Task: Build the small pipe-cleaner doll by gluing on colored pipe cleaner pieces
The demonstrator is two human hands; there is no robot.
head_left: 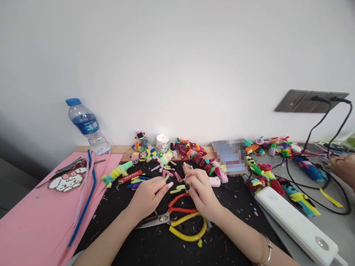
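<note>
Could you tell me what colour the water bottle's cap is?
The water bottle's cap is blue, seen in the head view.

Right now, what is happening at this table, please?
A person sits at a black mat strewn with pipe-cleaner bits. The right hand holds a small pinkish pipe-cleaner piece upright, and the left hand pinches near it. Scissors and yellow-handled pliers lie just beneath the hands. Finished colourful figures line the wall. Another person's hand works at the far right.

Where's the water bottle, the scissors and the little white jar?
Clear plastic water bottle (87,126), head view, on its blue label.
Yellow-handled scissors (185,227), head view, on the handle loop.
Small white jar (162,142), head view, on its front.
</note>
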